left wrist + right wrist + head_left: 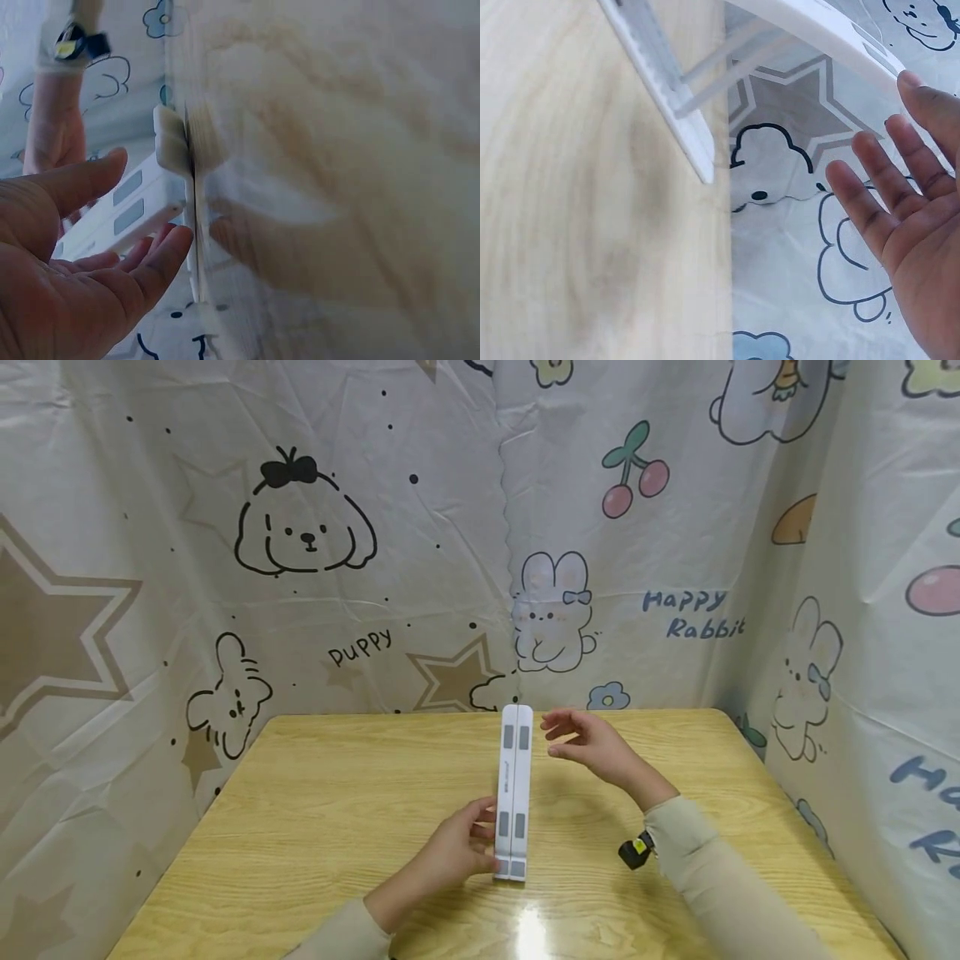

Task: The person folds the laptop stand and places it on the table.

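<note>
A white foldable laptop stand (513,789) with grey pads stands on the table, its two arms side by side in a narrow strip. From the right wrist view, its raised upper bar (817,30), slanted struts and toothed lower rail (656,86) show. My left hand (456,850) is at the stand's near left side, thumb by the low front end and fingers loosely extended along the side. To the right of the far, higher end, my right hand (596,747) hovers with relaxed fingers, apart from the stand in the head view.
The wooden table (337,777) reaches back to a printed curtain (442,527), which also hangs along the left and right sides. A small black wrist device (636,852) with a yellow mark sits at my right cuff.
</note>
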The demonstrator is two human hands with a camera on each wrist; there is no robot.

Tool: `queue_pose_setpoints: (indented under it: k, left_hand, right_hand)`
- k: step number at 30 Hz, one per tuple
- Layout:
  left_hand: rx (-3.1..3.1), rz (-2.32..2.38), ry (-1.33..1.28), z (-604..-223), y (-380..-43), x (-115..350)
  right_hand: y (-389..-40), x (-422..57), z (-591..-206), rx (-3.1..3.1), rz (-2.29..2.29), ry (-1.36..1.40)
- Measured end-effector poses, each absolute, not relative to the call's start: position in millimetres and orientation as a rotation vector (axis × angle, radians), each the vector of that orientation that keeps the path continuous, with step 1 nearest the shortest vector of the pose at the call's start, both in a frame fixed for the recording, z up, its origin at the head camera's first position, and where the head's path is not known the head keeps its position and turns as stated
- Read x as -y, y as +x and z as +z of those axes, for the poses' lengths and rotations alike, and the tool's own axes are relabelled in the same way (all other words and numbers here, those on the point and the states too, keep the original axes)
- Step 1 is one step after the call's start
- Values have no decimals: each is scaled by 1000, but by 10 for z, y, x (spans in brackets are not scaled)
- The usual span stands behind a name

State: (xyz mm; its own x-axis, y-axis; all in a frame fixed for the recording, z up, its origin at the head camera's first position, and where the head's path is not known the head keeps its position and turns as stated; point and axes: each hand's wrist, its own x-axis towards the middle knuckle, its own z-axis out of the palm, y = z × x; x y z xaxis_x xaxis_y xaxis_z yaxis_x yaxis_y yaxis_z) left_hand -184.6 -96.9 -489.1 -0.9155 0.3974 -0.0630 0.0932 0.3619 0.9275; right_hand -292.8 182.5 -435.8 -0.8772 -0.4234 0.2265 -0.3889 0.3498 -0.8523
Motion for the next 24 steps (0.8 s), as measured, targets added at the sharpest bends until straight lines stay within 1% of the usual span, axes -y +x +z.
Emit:
queue_pose_setpoints:
  k: [7,12,24]
  left_hand:
    - [-2393,1469,515,-4943,-1781,948]
    - [-2487,1340,612,-4944,-1774,928]
    - [-2608,1224,643,-4936,-1775,909]
  right_hand:
    - [-3107,-1804,-4130,-2514,-1475,-942]
    - [-3193,-1781,-4039,-2500,-1381,-1002]
    - [-3295,-1702,-4077,-2547,-1339,-897]
